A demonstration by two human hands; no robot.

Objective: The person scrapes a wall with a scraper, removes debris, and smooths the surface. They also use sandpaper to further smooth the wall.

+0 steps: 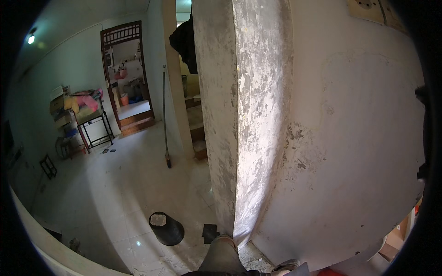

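Only a sliver of my right hand (280, 273) shows at the bottom edge, on a flat grey scraper blade (299, 269); its handle and most of the fingers are cut off. My left hand is out of view. Before me rises a wall pillar (257, 120) with patchy white and grey plaster, its right face brightly lit. To its right, a cream wall (355, 138) has peeled, stained patches along the corner. My trouser leg (222, 257) reaches down to the pillar's foot, and a shoe (287, 264) appears beside the blade.
A black bucket (167, 229) with pale material inside stands on the tiled floor (138, 183). Near it lies a black flat piece (210, 233). A hose (165, 114) hangs at the left wall. Farther back are a cluttered metal stand (95, 129) and a doorway (127, 76). A socket (364, 4) sits upper right.
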